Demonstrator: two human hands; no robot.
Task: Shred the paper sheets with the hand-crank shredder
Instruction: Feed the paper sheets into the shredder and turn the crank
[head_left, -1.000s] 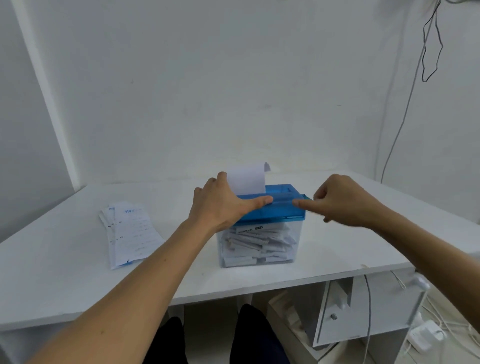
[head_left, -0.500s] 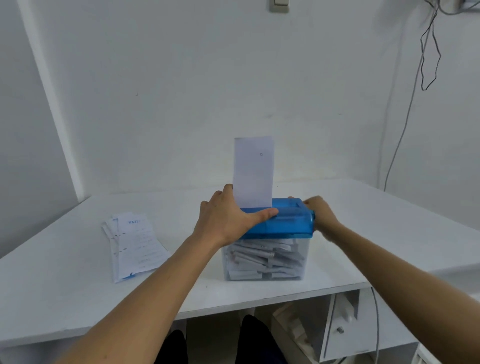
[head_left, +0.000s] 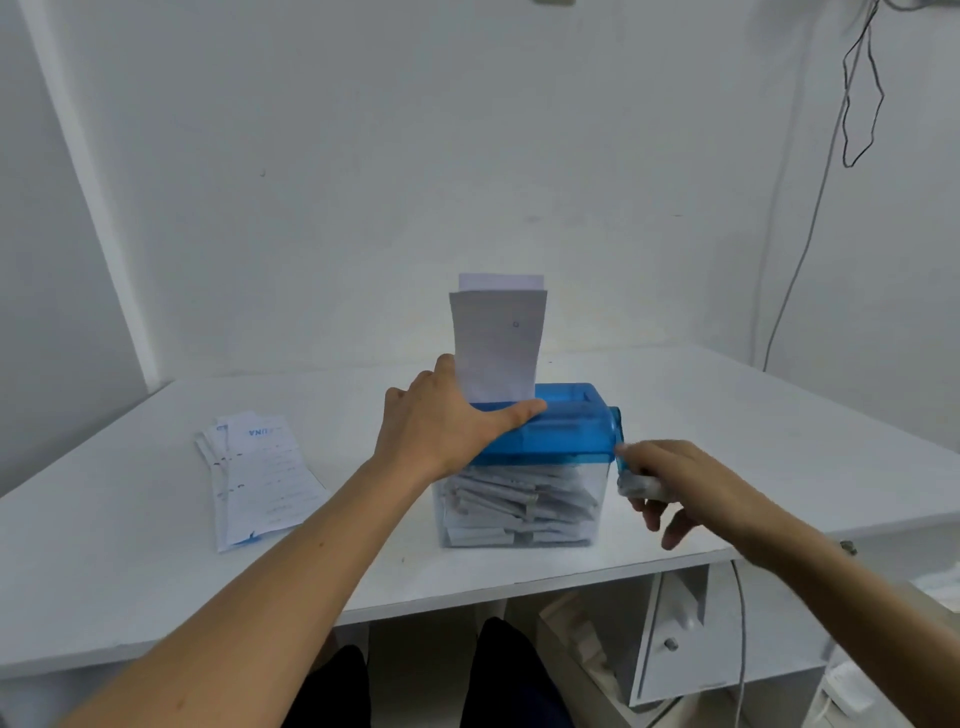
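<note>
The hand-crank shredder has a blue top on a clear bin full of white paper strips, and it stands near the desk's front edge. A white paper sheet stands upright in its slot. My left hand lies flat over the left end of the blue top, thumb stretched along it. My right hand is at the shredder's right side, fingers closed around the pale crank handle below the blue crank arm. A stack of printed paper sheets lies on the desk to the left.
The white desk meets white walls behind and on both sides. A cable hangs down the right wall. Under the desk at the right stands a white drawer unit with more cables; my dark-clothed knees are below.
The sheet first rose higher in the slot, then sank a little. My right hand left the blue top, went behind the shredder's right end, and now grips the crank handle lower down.
</note>
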